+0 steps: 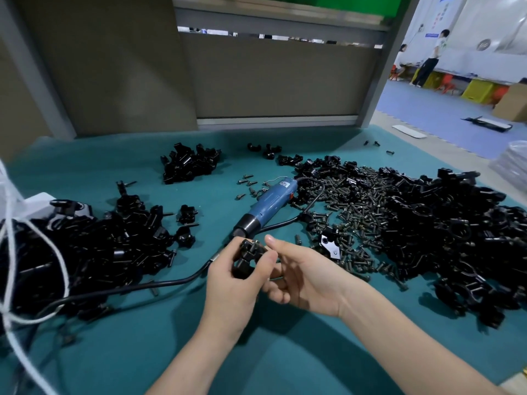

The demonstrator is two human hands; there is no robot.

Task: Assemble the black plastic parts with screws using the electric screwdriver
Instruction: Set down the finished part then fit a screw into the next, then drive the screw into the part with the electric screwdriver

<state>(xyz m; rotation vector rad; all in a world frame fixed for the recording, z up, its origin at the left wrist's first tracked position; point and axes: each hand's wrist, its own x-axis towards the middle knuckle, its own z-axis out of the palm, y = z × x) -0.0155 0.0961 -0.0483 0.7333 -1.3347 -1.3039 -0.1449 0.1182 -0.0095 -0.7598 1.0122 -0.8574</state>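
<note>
Teal cloth, soft and faintly creased, covers the bench (137, 346). Near its middle the left hand (233, 283) grasps a black plastic part (248, 256), thumb and curled fingers wrapped round it so that its lower half is hidden; only blocky, glossy edges show. The right hand (302, 277) sits just beside it, touching the left thumb, index finger raised and the others loosely curled. A thin dark sliver shows between the two hands, but whether the right hand pinches it cannot be told. Just behind the hands lies the electric screwdriver (271, 202), a smooth blue barrel with a black collar, its bit concealed by the left fingers. To its right spreads a heap of small dull metal screws (359, 201), merging into a large pile of black parts (456, 240) cut off by the frame's right edge. Another black pile (85, 252) on the left blurs into one mass, crossed by a white cord (61, 260).
</note>
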